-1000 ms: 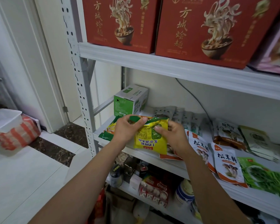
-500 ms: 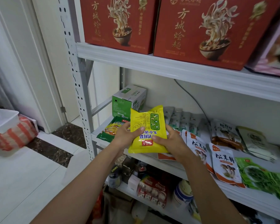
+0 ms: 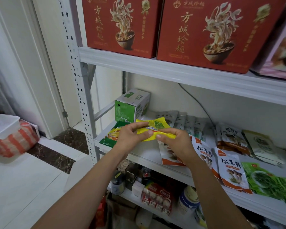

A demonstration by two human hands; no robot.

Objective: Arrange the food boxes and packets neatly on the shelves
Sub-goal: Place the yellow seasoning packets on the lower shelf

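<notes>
A yellow food packet lies almost flat just above the middle shelf. My left hand pinches its left edge and my right hand pinches its near right edge. Under my left hand a yellow and green packet lies on the shelf's left end. Behind it stands a green and white box. White and orange mushroom packets lie in a row to the right of my right hand.
Two red noodle boxes fill the upper shelf. Grey packets lean at the back, green packets lie at the right. Jars and cartons crowd the lower shelf. A perforated steel post stands left, a clear tub on the floor.
The yellow packet was held upright facing me half a second ago; now it is tipped down nearly flat, lower over the shelf. Both hands kept hold of it.
</notes>
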